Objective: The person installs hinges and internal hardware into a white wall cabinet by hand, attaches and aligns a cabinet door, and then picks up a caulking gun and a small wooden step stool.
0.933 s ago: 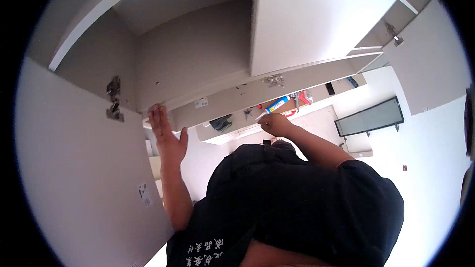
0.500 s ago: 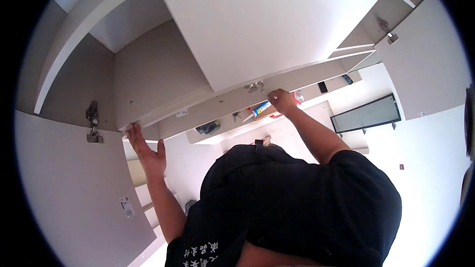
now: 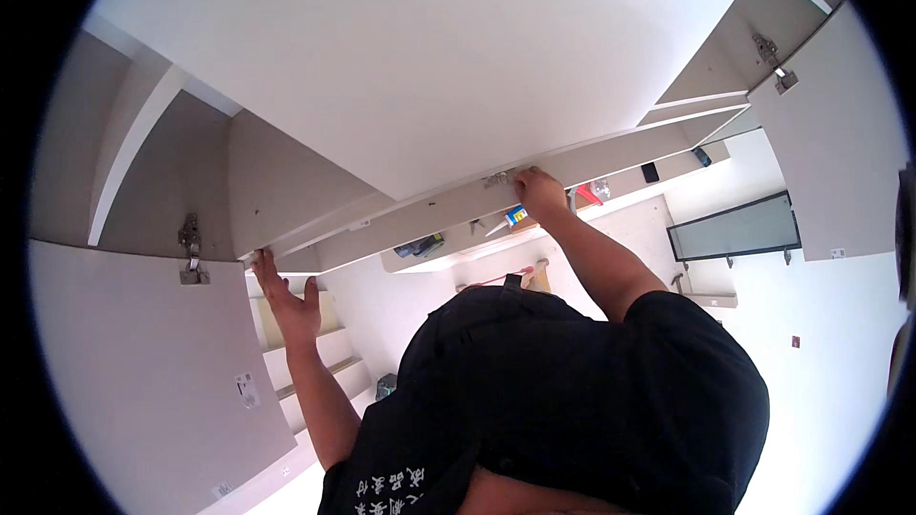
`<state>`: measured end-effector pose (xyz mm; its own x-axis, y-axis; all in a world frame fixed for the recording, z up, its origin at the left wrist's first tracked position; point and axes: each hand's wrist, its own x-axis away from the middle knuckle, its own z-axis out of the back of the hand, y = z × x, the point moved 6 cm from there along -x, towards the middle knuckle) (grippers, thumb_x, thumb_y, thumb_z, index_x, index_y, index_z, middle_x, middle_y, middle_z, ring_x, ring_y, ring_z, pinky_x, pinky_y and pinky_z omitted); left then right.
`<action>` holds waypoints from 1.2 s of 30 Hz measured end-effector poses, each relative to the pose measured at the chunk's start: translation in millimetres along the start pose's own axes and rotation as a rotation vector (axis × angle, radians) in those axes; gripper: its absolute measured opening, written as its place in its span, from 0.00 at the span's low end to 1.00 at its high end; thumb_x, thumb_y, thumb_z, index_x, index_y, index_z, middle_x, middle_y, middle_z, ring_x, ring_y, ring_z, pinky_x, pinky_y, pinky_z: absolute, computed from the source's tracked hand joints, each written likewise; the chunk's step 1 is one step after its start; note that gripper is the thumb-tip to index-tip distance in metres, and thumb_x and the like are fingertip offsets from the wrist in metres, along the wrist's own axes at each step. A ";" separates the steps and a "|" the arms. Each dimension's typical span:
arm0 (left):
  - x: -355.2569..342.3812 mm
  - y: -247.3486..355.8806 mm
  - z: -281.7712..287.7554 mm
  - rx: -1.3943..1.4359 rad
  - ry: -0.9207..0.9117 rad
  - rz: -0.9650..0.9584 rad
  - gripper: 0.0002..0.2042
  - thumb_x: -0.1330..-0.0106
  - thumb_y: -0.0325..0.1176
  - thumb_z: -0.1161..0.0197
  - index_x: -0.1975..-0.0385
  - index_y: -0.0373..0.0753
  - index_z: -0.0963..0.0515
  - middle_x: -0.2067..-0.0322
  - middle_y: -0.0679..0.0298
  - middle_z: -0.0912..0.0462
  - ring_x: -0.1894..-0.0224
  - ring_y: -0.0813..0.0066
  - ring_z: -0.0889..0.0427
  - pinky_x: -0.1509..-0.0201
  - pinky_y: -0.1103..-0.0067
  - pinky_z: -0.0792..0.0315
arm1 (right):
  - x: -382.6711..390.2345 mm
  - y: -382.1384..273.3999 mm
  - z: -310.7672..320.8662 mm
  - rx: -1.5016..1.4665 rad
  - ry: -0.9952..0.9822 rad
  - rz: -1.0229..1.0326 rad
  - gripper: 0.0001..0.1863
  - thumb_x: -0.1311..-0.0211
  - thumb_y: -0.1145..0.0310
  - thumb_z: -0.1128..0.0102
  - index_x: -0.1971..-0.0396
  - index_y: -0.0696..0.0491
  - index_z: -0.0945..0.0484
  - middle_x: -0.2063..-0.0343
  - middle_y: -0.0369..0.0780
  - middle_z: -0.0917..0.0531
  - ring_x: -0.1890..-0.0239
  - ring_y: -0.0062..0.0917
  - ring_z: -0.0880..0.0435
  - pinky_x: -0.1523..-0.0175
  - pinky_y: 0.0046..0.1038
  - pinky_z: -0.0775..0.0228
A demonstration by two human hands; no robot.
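My left hand rests with its fingers stretched out against the cabinet's lower front edge, beside the corner of the left door. Near the middle, my right hand has its fingers curled together at the right end of a metal hinge. Whether the fingertips grip the hinge or some small part is hidden. Above both hands a large white door panel juts out from the cabinet. The hinge sits close under that panel's lower edge.
Open doors flank me, the right door carrying a hinge like the left one. Below, a ledge holds a dark power tool, a sealant tube, a red-handled item and a black phone-like slab. A glass-panelled frame stands behind.
The white panel has swung so that it covers more of the cabinet on the left. My right hand has come up against the hinge. My left hand stays at the cabinet edge.
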<state>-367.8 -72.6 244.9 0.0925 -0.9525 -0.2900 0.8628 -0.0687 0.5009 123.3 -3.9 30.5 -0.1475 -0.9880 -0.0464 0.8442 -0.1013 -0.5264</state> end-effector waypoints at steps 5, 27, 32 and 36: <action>1.2 -24.4 -4.7 0.048 -0.003 -0.091 0.51 0.46 0.25 0.26 0.22 0.35 0.50 0.22 0.48 0.49 0.19 0.49 0.56 0.15 0.63 0.61 | 25.7 -52.9 31.2 -0.243 0.042 0.257 0.08 0.32 0.66 0.41 0.64 0.55 0.19 0.63 0.49 0.17 0.59 0.48 0.17 0.53 0.46 0.24; -5.2 -27.1 21.4 -0.179 -0.065 -0.258 0.48 0.38 0.39 0.31 0.21 0.36 0.53 0.20 0.51 0.55 0.18 0.46 0.61 0.19 0.62 0.47 | -10.4 -752.7 367.8 -1.138 0.394 1.185 0.09 0.34 0.64 0.34 0.64 0.54 0.14 0.66 0.42 0.13 0.64 0.34 0.14 0.56 0.35 0.22; -5.8 -24.1 22.9 -0.156 -0.118 -0.220 0.47 0.37 0.40 0.32 0.21 0.39 0.52 0.20 0.53 0.55 0.18 0.49 0.61 0.20 0.62 0.43 | -55.3 -810.3 370.6 -0.915 0.662 1.153 0.09 0.36 0.63 0.32 0.63 0.53 0.12 0.63 0.43 0.13 0.61 0.34 0.14 0.54 0.34 0.22; -5.7 -34.9 20.1 -0.139 -0.092 -0.247 0.46 0.36 0.41 0.32 0.21 0.39 0.52 0.20 0.54 0.54 0.18 0.49 0.61 0.20 0.62 0.43 | -63.6 -828.4 360.0 -1.005 0.496 1.111 0.09 0.37 0.63 0.32 0.65 0.53 0.11 0.61 0.45 0.14 0.60 0.35 0.14 0.53 0.34 0.22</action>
<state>-408.5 -70.7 245.5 -0.1686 -0.9354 -0.3109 0.9139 -0.2665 0.3061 -381.1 100.8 775.1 -0.0293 -0.3582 -0.9332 -0.0016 0.9336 -0.3583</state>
